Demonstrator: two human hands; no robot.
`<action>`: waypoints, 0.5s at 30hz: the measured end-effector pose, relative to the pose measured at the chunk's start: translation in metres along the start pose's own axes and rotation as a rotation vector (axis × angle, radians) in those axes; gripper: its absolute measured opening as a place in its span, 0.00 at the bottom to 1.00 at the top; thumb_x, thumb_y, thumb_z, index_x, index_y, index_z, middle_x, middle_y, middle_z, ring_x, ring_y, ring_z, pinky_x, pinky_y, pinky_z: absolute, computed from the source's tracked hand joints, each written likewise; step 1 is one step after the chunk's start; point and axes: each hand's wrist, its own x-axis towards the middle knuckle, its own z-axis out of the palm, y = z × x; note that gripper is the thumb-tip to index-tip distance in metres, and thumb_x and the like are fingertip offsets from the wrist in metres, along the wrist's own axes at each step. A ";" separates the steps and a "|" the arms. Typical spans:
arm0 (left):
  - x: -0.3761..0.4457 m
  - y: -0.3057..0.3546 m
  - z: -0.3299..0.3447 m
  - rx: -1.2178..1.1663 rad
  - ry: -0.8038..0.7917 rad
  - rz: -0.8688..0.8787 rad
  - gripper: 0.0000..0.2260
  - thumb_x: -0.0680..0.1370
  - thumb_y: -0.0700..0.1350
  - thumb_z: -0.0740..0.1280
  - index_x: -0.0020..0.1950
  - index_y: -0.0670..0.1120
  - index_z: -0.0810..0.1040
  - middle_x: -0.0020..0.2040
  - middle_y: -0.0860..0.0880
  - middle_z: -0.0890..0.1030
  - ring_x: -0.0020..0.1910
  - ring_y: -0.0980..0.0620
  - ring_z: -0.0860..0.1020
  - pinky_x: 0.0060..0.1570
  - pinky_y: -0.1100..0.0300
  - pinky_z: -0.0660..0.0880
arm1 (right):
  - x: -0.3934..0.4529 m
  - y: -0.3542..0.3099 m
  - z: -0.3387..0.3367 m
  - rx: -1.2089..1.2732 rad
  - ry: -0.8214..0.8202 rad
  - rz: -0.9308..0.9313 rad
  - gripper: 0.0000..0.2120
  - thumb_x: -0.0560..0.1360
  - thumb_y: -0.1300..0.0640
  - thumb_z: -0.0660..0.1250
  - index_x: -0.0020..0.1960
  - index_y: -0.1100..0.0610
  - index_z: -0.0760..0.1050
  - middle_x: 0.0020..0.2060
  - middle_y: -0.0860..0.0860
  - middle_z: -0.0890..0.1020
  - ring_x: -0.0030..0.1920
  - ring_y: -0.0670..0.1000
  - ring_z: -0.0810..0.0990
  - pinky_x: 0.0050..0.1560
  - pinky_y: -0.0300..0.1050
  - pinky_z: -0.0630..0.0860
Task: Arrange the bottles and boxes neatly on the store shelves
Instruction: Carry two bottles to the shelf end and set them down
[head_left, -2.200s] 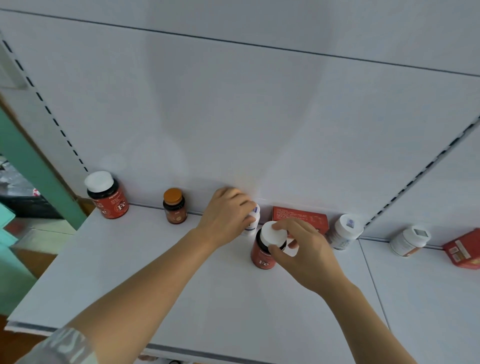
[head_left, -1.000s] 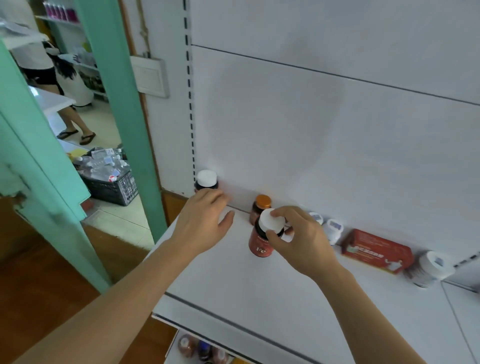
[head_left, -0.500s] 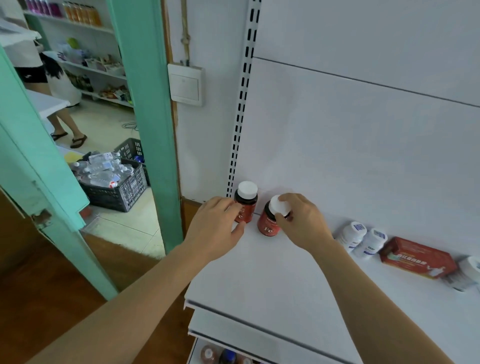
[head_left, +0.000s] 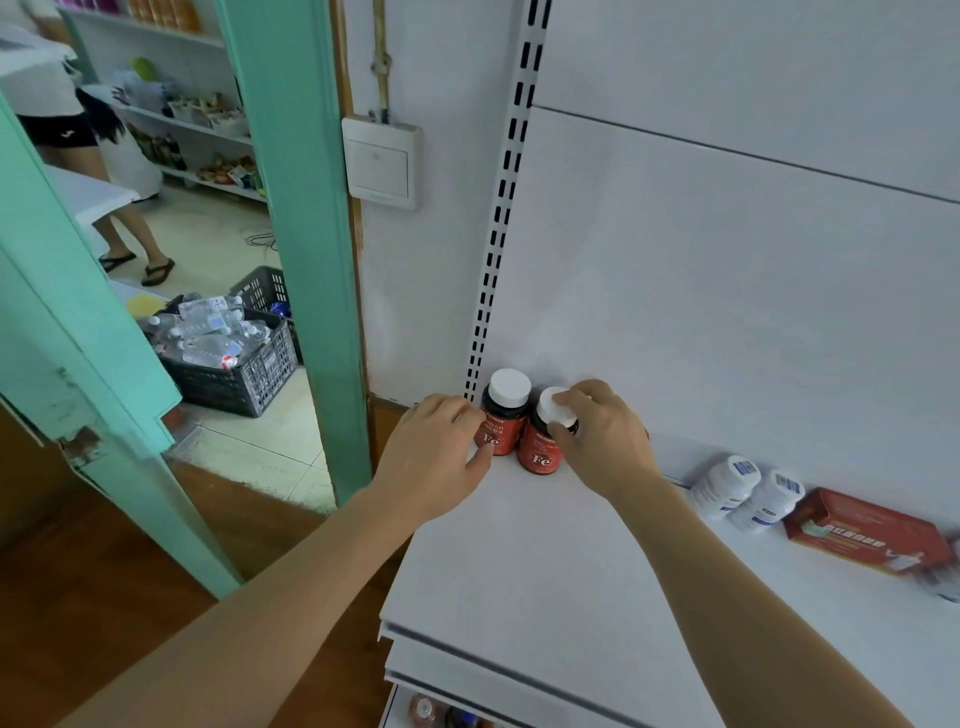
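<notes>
Red bottle (head_left: 540, 449), cap pinched by right hand (head_left: 605, 441), joins its twin (head_left: 500, 415) at the shelf (head_left: 545, 561)'s back-left corner; left hand (head_left: 436, 457), fingers relaxed, steadies the twin; a careless nudge could topple either.

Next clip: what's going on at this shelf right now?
A person is lining up two red bottles with white caps at the left end of a white store shelf. The right hand grips the cap of the nearer red bottle, set right beside the other red bottle, which the left hand touches at its side. Further right lie two white bottles and a red box.
</notes>
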 end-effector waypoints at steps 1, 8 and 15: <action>0.000 -0.001 0.001 0.001 -0.001 -0.002 0.15 0.78 0.53 0.62 0.58 0.46 0.78 0.55 0.51 0.80 0.56 0.49 0.76 0.56 0.54 0.75 | 0.000 -0.001 0.001 -0.005 0.006 0.005 0.15 0.76 0.55 0.68 0.62 0.54 0.78 0.62 0.52 0.75 0.57 0.56 0.77 0.45 0.43 0.65; 0.002 -0.003 0.001 0.006 -0.018 -0.002 0.15 0.78 0.53 0.63 0.58 0.46 0.78 0.55 0.50 0.79 0.57 0.49 0.75 0.55 0.54 0.75 | -0.003 -0.003 0.005 0.029 0.065 -0.005 0.12 0.74 0.62 0.71 0.57 0.58 0.80 0.59 0.56 0.78 0.51 0.60 0.80 0.40 0.39 0.60; 0.005 0.003 -0.002 0.001 -0.011 -0.004 0.14 0.78 0.53 0.62 0.58 0.46 0.77 0.55 0.51 0.79 0.56 0.50 0.75 0.54 0.54 0.76 | -0.005 -0.001 0.005 -0.058 0.041 -0.038 0.17 0.75 0.57 0.69 0.63 0.56 0.76 0.65 0.56 0.74 0.62 0.61 0.75 0.44 0.47 0.72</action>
